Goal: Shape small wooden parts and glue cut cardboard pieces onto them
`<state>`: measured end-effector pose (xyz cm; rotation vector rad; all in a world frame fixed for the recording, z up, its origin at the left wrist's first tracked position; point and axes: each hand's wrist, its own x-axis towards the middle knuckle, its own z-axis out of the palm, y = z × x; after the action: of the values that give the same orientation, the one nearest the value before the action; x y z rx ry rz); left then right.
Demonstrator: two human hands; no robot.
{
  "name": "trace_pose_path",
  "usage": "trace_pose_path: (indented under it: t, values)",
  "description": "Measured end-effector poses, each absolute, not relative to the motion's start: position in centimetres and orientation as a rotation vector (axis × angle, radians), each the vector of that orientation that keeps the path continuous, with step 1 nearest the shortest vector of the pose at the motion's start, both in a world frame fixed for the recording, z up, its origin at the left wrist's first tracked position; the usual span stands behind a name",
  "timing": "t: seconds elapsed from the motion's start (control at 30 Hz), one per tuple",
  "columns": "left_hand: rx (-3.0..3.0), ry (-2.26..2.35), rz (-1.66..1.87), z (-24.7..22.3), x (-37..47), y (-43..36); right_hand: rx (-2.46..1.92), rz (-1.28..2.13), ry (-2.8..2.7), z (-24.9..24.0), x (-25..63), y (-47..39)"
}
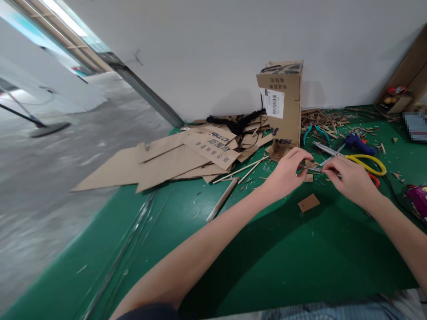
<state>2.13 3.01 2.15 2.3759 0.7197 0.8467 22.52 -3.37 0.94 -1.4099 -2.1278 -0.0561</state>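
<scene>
My left hand (289, 171) pinches a small piece of brown cardboard (310, 163) between thumb and fingertips. My right hand (352, 178) is closed on a thin pale stick-like piece (315, 169) that reaches to the cardboard; its exact kind is too small to tell. On the table below the hands lies a small cardboard rectangle (308, 203) with a hole near one corner. Just behind the right hand are scissors with yellow handles (373, 163), their blades pointing left. Red handles (374, 180) show partly beneath the right wrist.
A tall cardboard box (283, 104) stands against the wall. Cardboard sheets (187, 155) overhang the green table's (267, 271) left edge. Wooden sticks (240, 171), teal-handled pliers (316, 133), a blue glue gun (360, 143) and cardboard scraps (322, 119) lie around. A purple object (416, 199) sits far right.
</scene>
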Motion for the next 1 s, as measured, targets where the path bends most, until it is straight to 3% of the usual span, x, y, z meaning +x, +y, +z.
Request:
trace_pose_path:
  t: [0.27, 0.6, 1.0]
  values:
    - [2.358, 0.779, 0.834, 2.1, 2.1, 3.0, -1.804, -0.546, -2.160, 1.3, 23.4, -3.3]
    - [2.187, 0.717, 0.815, 1.7, 2.7, 2.7, -1.309, -0.326, -2.291, 0.6, 21.6, -3.3]
    - [1.957, 0.882, 0.811, 2.1, 2.6, 3.4, -1.423, -0.287, -2.213, 0.7, 22.1, -3.2]
